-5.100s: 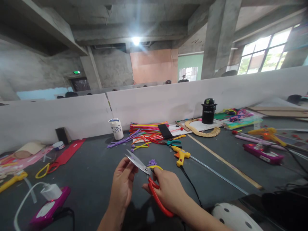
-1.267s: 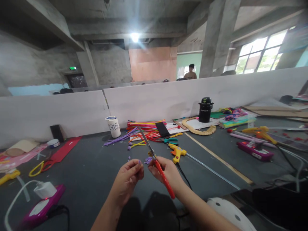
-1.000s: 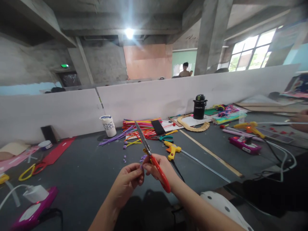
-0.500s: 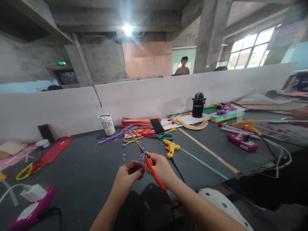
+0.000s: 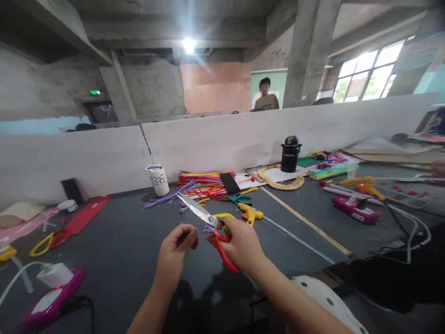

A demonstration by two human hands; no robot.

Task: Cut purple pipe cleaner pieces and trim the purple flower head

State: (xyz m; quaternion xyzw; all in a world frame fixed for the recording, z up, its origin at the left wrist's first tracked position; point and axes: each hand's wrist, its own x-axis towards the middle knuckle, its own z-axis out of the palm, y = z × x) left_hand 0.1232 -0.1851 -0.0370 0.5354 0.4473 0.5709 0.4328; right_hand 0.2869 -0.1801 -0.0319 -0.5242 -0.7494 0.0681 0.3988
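My right hand (image 5: 239, 243) is wrapped round the handles of a pair of scissors (image 5: 198, 209); one handle is red, the other yellow. Their metal blades point up and to the left, over the table. My left hand (image 5: 179, 243) is closed in a pinch just left of the scissors, apart from the blades. A bit of something small and purple (image 5: 195, 230) shows at its fingertips, mostly hidden by them. Beyond the hands lie small purple pieces (image 5: 208, 229) and a bundle of purple pipe cleaners (image 5: 170, 197).
A yellow glue gun (image 5: 251, 213) with a long clear glue stick lies right of centre, near teal-handled pliers (image 5: 242, 198). Behind are colourful pipe cleaners (image 5: 205, 178), a white cup (image 5: 160, 181) and a black bottle (image 5: 289, 155). Purple power strips (image 5: 55, 297) lie left and right.
The scissors have turned in my right hand, so the blades now show broadside. My left hand has moved a little left, away from them. The view has shifted slightly.
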